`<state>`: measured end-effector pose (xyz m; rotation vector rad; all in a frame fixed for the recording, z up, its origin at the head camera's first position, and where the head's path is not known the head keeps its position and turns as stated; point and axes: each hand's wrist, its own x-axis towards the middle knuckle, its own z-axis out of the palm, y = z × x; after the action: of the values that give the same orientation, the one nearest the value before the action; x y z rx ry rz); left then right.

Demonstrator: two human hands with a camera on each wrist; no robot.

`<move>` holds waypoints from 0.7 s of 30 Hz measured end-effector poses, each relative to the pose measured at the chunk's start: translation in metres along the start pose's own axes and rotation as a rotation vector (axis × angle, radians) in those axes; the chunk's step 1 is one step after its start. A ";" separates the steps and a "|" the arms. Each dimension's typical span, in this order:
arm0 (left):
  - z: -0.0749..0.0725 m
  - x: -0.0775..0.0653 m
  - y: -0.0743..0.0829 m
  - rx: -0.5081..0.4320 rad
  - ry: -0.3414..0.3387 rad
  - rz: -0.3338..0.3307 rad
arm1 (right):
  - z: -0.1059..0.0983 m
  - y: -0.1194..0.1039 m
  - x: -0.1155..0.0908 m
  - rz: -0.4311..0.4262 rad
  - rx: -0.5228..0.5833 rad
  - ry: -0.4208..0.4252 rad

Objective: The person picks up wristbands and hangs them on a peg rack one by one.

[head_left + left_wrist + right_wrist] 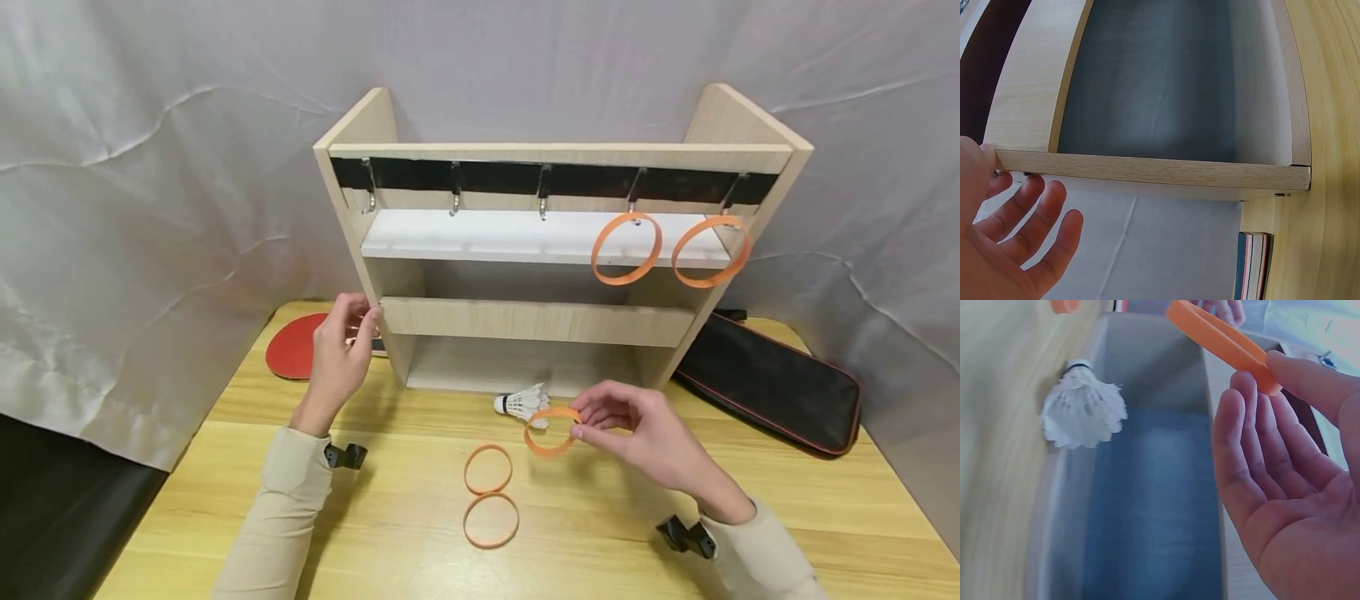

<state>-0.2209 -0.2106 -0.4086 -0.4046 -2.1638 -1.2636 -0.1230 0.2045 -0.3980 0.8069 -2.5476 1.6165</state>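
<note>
My right hand pinches an orange ring between thumb and fingertips, above the table near the rack's front. Just behind that ring, a white shuttlecock lies by the rack's lower edge; the right wrist view shows its feathers. My left hand is at the left side panel of the wooden rack, thumb at the front edge and fingertips along the outer face, other fingers loosely spread. Two orange rings hang from the rack's hooks, one ring beside another ring.
Two more orange rings, a far ring and a near ring, lie touching on the table. A red table tennis paddle lies left of the rack, a black case to its right. Three hooks, including the middle hook, hold nothing.
</note>
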 end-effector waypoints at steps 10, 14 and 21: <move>-0.001 0.000 0.002 0.000 -0.004 -0.009 | -0.003 -0.012 0.008 -0.042 0.011 0.053; -0.001 0.000 0.002 0.003 -0.002 -0.008 | -0.004 -0.016 0.009 -0.090 0.001 0.071; 0.000 -0.001 0.001 0.006 -0.005 -0.003 | -0.011 -0.026 0.015 -0.159 -0.004 0.135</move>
<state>-0.2196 -0.2105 -0.4084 -0.4032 -2.1721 -1.2589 -0.1274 0.1993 -0.3664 0.8453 -2.3306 1.5612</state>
